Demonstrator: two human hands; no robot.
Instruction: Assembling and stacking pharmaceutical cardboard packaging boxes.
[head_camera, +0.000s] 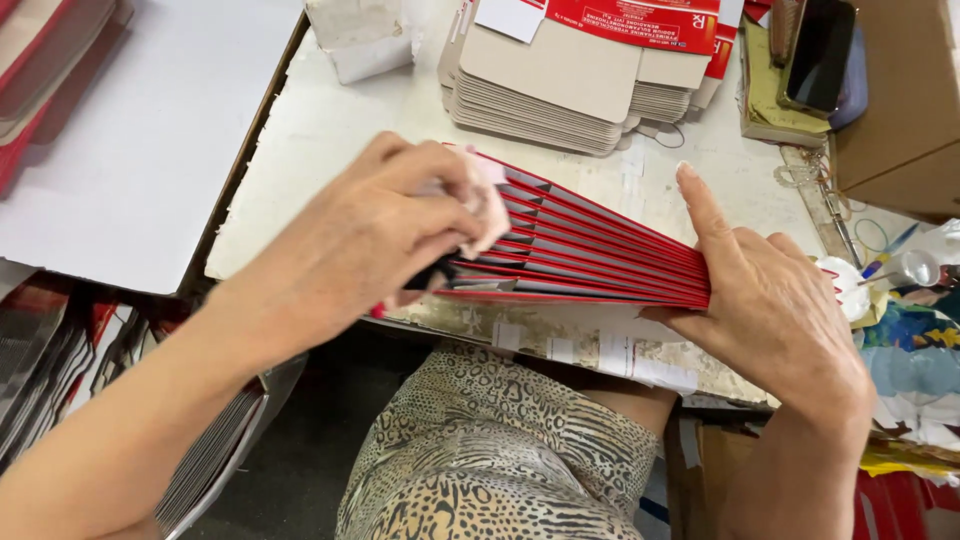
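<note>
**Fanned red cards held at the desk edge**

A fanned stack of flat red-edged cardboard sheets (600, 255) lay at the near edge of the worn white desk (330, 130), pinned between both hands. The left hand (370, 235) was clenched around a small pale cloth pad (487, 205), pressing it against the left end of the fan. The right hand (770, 300) held its grip released, fingers straight and flat against the right end, bracing the sheets. Farther back stood a pile of flat grey carton blanks (560, 85), near a dark phone (820, 50).
</note>
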